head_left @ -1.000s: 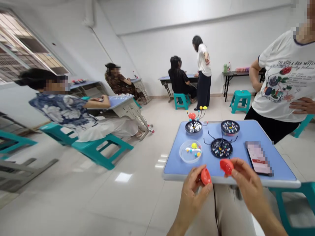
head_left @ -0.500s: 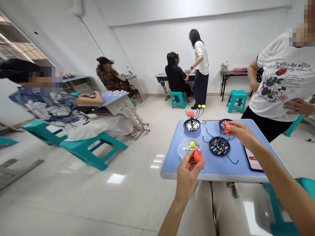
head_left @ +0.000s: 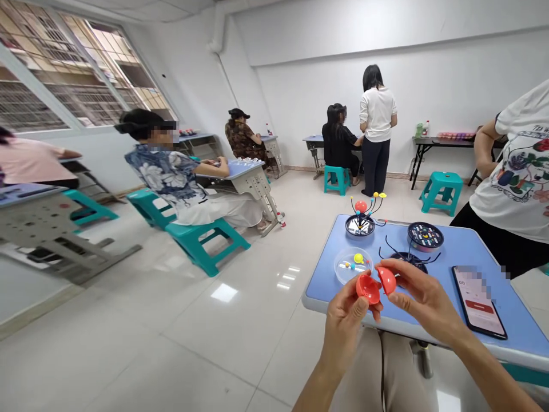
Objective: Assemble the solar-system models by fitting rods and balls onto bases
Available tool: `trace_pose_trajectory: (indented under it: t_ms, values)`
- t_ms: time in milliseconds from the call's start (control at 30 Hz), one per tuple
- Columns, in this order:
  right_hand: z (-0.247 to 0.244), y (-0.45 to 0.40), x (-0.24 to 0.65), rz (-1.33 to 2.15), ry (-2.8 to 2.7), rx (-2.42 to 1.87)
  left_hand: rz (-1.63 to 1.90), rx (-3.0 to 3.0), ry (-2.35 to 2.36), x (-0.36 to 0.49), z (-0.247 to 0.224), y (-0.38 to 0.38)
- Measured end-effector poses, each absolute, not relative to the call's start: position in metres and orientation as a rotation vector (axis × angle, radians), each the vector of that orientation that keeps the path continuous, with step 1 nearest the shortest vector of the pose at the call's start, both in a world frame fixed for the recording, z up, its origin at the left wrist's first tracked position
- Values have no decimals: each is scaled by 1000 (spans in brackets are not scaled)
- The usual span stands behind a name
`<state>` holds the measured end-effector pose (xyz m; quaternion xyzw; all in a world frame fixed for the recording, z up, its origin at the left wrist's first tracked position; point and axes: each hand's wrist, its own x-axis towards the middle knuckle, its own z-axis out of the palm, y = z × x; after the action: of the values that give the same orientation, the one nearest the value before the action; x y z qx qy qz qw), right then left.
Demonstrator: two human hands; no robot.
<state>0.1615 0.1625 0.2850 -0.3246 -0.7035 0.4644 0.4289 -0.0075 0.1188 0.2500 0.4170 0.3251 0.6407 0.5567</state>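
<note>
- At the near edge of the blue table [head_left: 441,257], both hands are up and working close together over the tabletop!
- The left hand [head_left: 343,332] has a red plastic half-shell [head_left: 368,289] in a narrow, firm hold, with fingers and thumb wrapped around it and the hollow side showing.
- The right hand [head_left: 422,300] answers with a second red half-shell [head_left: 386,280], pinched between thumb and fingers in another narrow grip.
- The two shells sit right beside each other, just over the table's near edge; whether they touch, I can't call from here.
- Just behind the hands, a clear round dish [head_left: 346,266] holds small coloured balls.
- Farther along stands a wire model [head_left: 361,214] with red and yellow balls on a black round base, next to a black round tray [head_left: 425,236] dotted with coloured pieces.
- A third black tray [head_left: 412,258] sprouts dark wires, partly hidden behind the right hand.
- To the right, a phone [head_left: 478,301] lies with its screen lit.
- A person in a white T-shirt [head_left: 514,183] stands just past the table's right side, while a person in a floral shirt [head_left: 165,171] sits at a desk across the room.
</note>
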Motion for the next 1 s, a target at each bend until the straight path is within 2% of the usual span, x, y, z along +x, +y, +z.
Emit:
trace_pose_trajectory:
  t_ms: [133, 267, 1000]
  values:
    - [278, 146, 167, 818, -1976, -758, 1450, 1025, 787, -2, 241, 112]
    - [278, 144, 170, 664, -2094, -707, 1404, 1083, 835, 2, 241, 111]
    - [279, 147, 182, 572, -2209, -664, 1266, 1050, 687, 1, 248, 116]
